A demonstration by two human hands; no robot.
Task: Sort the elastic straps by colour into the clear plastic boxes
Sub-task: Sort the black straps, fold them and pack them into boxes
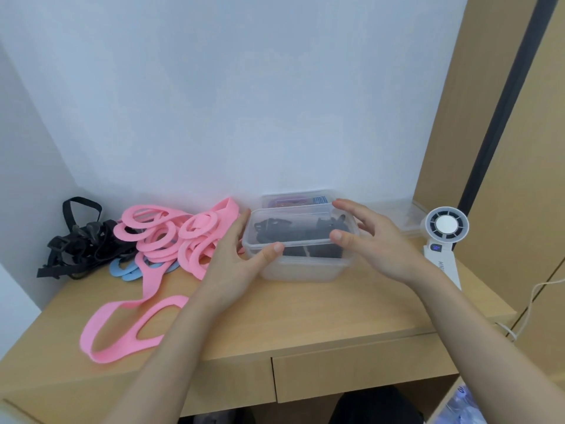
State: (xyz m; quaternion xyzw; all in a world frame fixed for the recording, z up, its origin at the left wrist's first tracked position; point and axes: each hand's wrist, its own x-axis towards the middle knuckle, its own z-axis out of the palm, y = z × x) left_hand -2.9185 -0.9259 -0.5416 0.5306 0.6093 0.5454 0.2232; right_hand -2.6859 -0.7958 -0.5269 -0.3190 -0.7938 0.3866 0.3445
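open-fingered left hand and right hand flank a clear box of black straps; pink straps, blue straps and a black pile await sorting.

light: bright, even, soft shadows | focus: slightly soft overall | edges: wide-angle bending
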